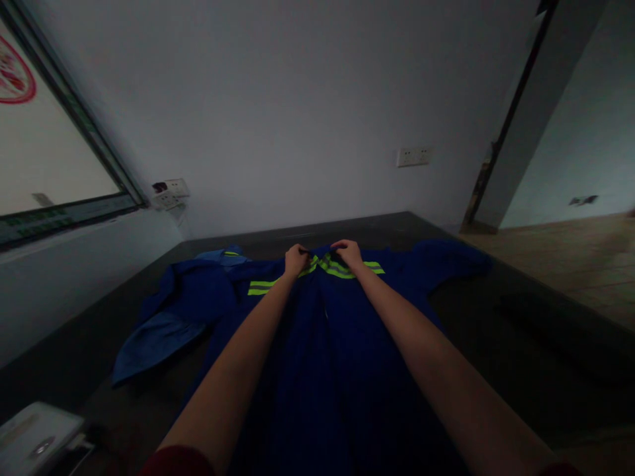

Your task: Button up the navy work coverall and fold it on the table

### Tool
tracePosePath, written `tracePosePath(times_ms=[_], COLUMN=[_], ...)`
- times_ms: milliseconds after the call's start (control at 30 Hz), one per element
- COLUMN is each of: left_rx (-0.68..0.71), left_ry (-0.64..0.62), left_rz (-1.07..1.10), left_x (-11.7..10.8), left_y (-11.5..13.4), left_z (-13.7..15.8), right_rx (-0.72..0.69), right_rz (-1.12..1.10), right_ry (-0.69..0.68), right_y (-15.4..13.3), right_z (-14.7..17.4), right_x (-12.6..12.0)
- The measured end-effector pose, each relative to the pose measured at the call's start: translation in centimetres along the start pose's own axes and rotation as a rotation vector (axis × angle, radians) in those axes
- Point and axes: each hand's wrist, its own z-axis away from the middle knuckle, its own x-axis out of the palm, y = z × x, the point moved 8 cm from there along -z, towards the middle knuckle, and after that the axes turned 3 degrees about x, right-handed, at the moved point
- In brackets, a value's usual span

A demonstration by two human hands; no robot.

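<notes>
A dark blue work jacket (322, 357) with yellow-green reflective stripes lies spread across the table, its sleeves out to both sides. Near its collar, my left hand (296, 260) pinches the fabric on the left of the front opening. On the other side of that opening, my right hand (348, 254) grips the cloth just above the stripe. Both hands are closed, a short distance apart, and the striped fabric bunches up between them. My fingertips are partly hidden by the hands themselves and the dim light.
A lighter blue garment (159, 340) lies under the left sleeve. The dark table (391, 228) meets a pale wall with sockets (414, 157). At the lower left sits a white device (37, 433). A dark item (560, 330) lies on the right.
</notes>
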Motion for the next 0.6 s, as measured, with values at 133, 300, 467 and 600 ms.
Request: tracePosePath(times_ms=[133, 300, 467, 600], left_rx=[-0.002, 0.061, 0.168, 0.187], left_ry=[-0.048, -0.166, -0.177, -0.222], left_rz=[0.038, 0.036, 0.015, -0.062], left_x=[1.1, 3.0, 1.2, -1.1], left_y=[0.2, 1.1, 0.5, -1.4], left_z=[0.5, 2.6, 5.9, 10.8], right_rx=[-0.067, -0.133, -0.167, -0.179], right_rz=[0.051, 0.156, 0.242, 0.421], right_ry=[-0.073, -0.228, -0.245, -0.318], right_y=[-0.5, -0.4, -1.1, -0.9], right_z=[0.3, 2.9, 4.9, 8.7], right_x=[1.1, 2.3, -0.6, -3.5])
